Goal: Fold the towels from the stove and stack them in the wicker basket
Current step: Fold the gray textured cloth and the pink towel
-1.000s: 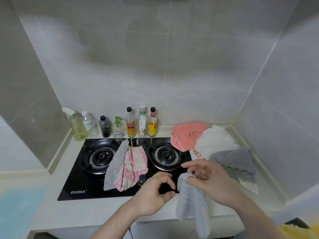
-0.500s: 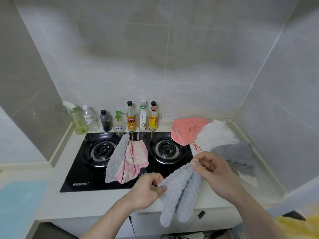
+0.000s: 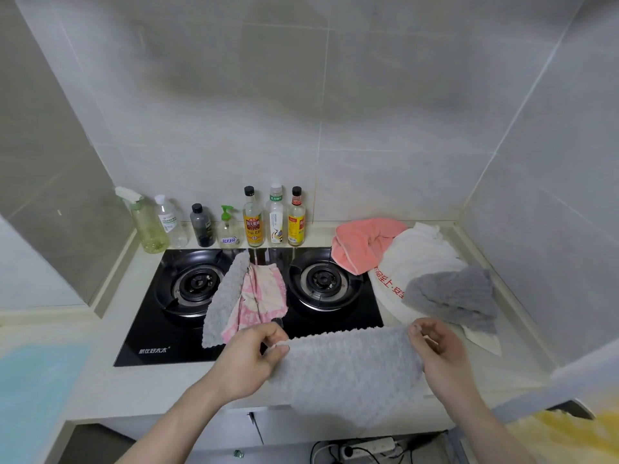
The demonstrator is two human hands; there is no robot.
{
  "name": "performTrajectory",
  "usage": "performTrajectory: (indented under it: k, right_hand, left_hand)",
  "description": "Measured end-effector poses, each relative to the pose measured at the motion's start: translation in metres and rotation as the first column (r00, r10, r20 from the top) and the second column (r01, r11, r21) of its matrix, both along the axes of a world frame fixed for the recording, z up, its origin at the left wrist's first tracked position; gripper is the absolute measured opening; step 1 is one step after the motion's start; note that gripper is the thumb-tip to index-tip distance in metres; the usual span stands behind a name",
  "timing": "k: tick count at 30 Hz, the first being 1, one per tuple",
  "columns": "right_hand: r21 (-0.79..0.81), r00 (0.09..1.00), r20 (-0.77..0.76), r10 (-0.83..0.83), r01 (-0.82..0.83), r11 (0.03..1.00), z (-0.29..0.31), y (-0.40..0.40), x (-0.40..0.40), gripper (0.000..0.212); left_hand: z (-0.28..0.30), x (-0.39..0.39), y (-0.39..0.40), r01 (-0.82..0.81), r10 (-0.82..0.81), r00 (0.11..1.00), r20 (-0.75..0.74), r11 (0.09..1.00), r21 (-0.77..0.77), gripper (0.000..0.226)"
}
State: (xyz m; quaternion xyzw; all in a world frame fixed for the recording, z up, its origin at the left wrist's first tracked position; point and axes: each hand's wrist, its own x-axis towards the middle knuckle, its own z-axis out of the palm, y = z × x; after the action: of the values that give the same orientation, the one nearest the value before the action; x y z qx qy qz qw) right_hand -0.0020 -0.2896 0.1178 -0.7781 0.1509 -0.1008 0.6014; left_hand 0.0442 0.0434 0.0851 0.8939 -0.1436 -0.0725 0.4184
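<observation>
A light grey towel [image 3: 345, 366] is stretched flat between my hands above the counter's front edge. My left hand [image 3: 249, 358] pinches its left top corner and my right hand [image 3: 438, 353] grips its right top corner. On the black stove [image 3: 160, 326], between the burners, lie another grey towel [image 3: 224, 296] and a pink patterned towel [image 3: 259, 301]. To the right of the stove a coral towel [image 3: 363, 242], a white towel with red print [image 3: 412, 262] and a darker grey towel [image 3: 452, 296] lie heaped. No wicker basket is in view.
Several bottles [image 3: 254, 222] and a spray bottle [image 3: 144, 222] line the back wall behind the stove. Tiled walls close in at the left, back and right. A power strip with cables [image 3: 365, 447] lies on the floor below the counter.
The grey towel hung bunched from my right hand; my left hand took a corner and both hands pulled apart, spreading it wide and flat.
</observation>
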Motion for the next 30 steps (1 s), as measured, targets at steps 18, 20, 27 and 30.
performTrajectory:
  k: [18,20,27,30]
  right_hand:
    - [0.062,0.983,-0.174,-0.059,0.071,0.996,-0.089,-0.041,0.118,0.007]
    - [0.034,0.981,-0.185,-0.058,0.066,0.997,-0.095,-0.043,0.131,0.008]
    - [-0.234,0.961,-0.270,0.054,-0.120,0.965,-0.152,-0.075,0.161,0.030]
    - [-0.320,0.951,-0.280,0.127,-0.217,0.922,-0.163,-0.081,0.151,0.031]
  left_hand:
    - [-0.045,0.108,-0.056,-0.222,0.246,0.959,-0.139,0.961,0.165,0.011]
    - [-0.050,0.117,-0.059,-0.255,0.275,0.947,-0.168,0.958,0.131,0.010]
    - [-0.065,0.117,-0.066,-0.223,0.248,0.955,-0.162,0.961,0.162,0.013]
    - [-0.075,0.104,-0.065,-0.173,0.209,0.964,-0.161,0.961,0.214,0.013]
